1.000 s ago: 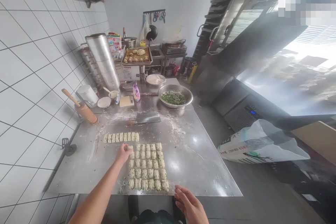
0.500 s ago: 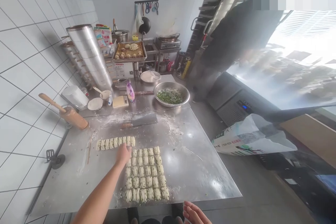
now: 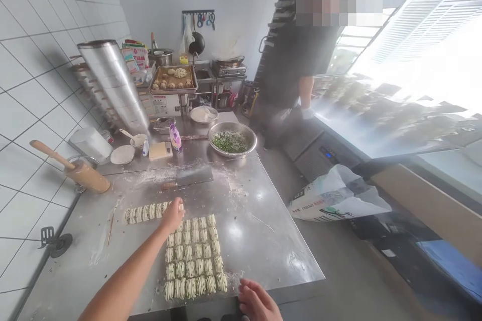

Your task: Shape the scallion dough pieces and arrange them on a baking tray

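My left hand (image 3: pixel 173 215) is closed around the right end piece of a short row of layered, green-flecked dough pieces (image 3: pixel 145 212); a bit of pale dough shows at the fingertips. Just below and to the right, a block of similar cut dough pieces (image 3: pixel 195 257) lies in close rows on the steel table (image 3: pixel 259 241). My right hand (image 3: pixel 259 302) hovers by the table's front edge, its fingers loosely curved and nothing visible in them. Behind the dough lies a cleaver (image 3: pixel 195 175) with its handle to the left.
A rolling pin (image 3: pixel 88 176) lies at the left by the tiled wall. Further back stand a bowl of chopped greens (image 3: pixel 232 140), a scale (image 3: pixel 160 151) and a purple packet (image 3: pixel 174 136). A co-worker (image 3: pixel 286 65) stands beyond the table at the right, near a white sack (image 3: pixel 335 198).
The view has turned a little, shifting the table leftward. My left hand has reached the row's right end, and my right hand has come slightly up. The co-worker shows more fully.
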Demonstrator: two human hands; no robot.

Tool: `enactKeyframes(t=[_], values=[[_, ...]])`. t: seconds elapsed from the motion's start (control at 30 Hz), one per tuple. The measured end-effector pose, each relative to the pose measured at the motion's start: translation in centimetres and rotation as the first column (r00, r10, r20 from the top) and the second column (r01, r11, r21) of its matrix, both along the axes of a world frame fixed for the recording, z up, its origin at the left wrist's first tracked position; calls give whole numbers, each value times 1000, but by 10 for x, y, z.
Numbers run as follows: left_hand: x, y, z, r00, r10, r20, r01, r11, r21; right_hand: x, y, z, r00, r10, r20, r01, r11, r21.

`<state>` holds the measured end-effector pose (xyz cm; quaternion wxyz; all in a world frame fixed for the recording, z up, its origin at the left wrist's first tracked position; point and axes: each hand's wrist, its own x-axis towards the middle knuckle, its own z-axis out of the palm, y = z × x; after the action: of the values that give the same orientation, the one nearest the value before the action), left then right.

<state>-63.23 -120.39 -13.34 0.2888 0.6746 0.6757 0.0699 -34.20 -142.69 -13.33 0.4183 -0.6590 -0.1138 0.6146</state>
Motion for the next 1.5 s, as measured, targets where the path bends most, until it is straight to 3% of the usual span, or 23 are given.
enactKeyframes(t=[0.1,0.2,0.27,0.3,0.37,0.43,0.53,0.63,0.83,0.93,1.03,1.1,1.17,1.27,1.33,1.4,1.47,1.5], values=[[15,-57,53,985,-18,171,16,1000,17,-27,16,31,954,298,44,-301,940,162],[34,-127,107,874,-49,484,40,999,29,-46,31,85,818,575,18,-540,757,369],[40,-167,136,848,-37,528,-1,997,72,-51,36,122,687,727,0,-637,601,483],[40,-183,147,850,-54,524,-7,993,114,-53,36,138,631,776,-21,-661,551,509],[30,-205,164,856,-185,483,74,968,238,-53,33,160,550,832,-77,-690,504,520],[15,-216,174,823,-420,382,274,883,380,-53,25,172,511,844,-162,-699,518,494],[-3,-223,180,729,-658,188,512,708,487,-54,10,177,429,853,-297,-707,522,478],[-7,-228,182,710,-700,76,557,624,548,-54,-2,179,344,851,-397,-716,511,476],[2,-239,190,704,-709,30,574,594,563,-51,-16,184,293,785,-545,-706,562,430],[9,-243,192,693,-720,-18,611,574,545,-51,-25,167,316,776,-546,-679,587,442],[13,-246,188,684,-730,1,613,575,542,-53,-33,144,389,751,-534,-652,634,417],[12,-246,180,703,-711,25,573,587,572,-54,-35,135,427,750,-506,-656,642,397],[11,-246,170,744,-666,60,501,615,610,-54,-34,135,456,780,-430,-674,617,405],[15,-246,158,806,-541,241,308,730,610,-54,-31,144,542,817,-199,-660,560,501],[26,-247,156,825,-360,437,127,870,476,-55,-29,147,644,765,-27,-614,537,578],[42,-250,159,794,-114,597,-42,970,241,-55,-29,144,720,684,117,-596,523,610],[59,-255,165,696,79,714,-105,994,-7,-56,-31,138,750,620,231,-608,509,609],[66,-259,169,630,141,763,-79,990,-117,-56,-31,136,764,584,275,-605,498,622]])
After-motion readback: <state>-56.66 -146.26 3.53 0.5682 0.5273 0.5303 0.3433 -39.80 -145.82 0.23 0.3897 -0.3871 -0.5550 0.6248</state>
